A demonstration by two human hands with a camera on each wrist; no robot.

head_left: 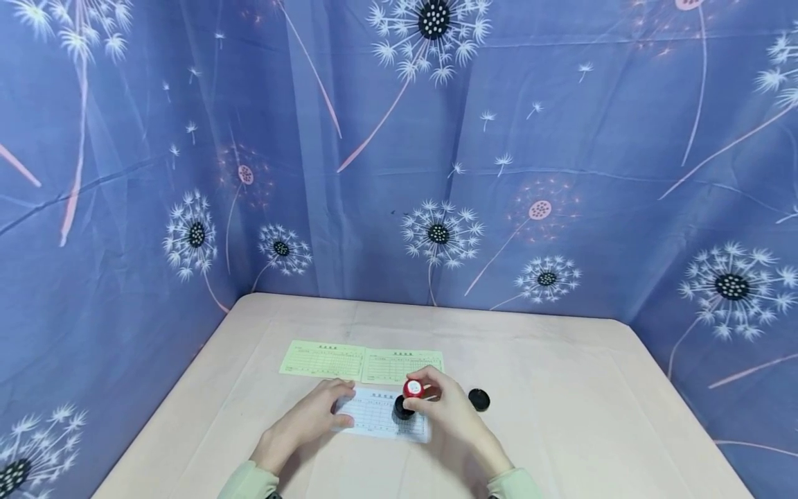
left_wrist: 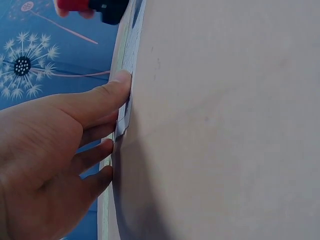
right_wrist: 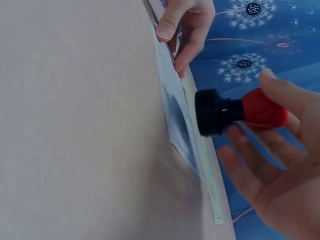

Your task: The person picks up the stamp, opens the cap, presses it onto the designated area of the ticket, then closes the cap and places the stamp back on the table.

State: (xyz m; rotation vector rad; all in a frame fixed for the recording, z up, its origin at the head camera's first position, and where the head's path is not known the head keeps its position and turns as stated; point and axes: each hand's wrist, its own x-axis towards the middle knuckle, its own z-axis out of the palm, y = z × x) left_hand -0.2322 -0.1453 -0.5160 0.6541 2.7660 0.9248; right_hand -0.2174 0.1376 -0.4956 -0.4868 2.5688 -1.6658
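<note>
A white printed form (head_left: 370,414) lies flat near the front of the table. My left hand (head_left: 314,414) rests at its left edge; the left wrist view has the thumb (left_wrist: 107,96) on the paper, with the other fingers loosely spread. My right hand (head_left: 454,410) grips a stamp by its red knob (right_wrist: 265,108), between thumb and fingers. Its black round base (right_wrist: 207,113) faces the right part of the form and hangs above the paper, with a shadow beneath it.
Two light green printed forms (head_left: 321,360) lie side by side just behind the white one. To the right of my right hand sits a round black cap (head_left: 479,400). A blue dandelion-patterned curtain (head_left: 374,263) encloses the table (head_left: 561,388) at the back and sides.
</note>
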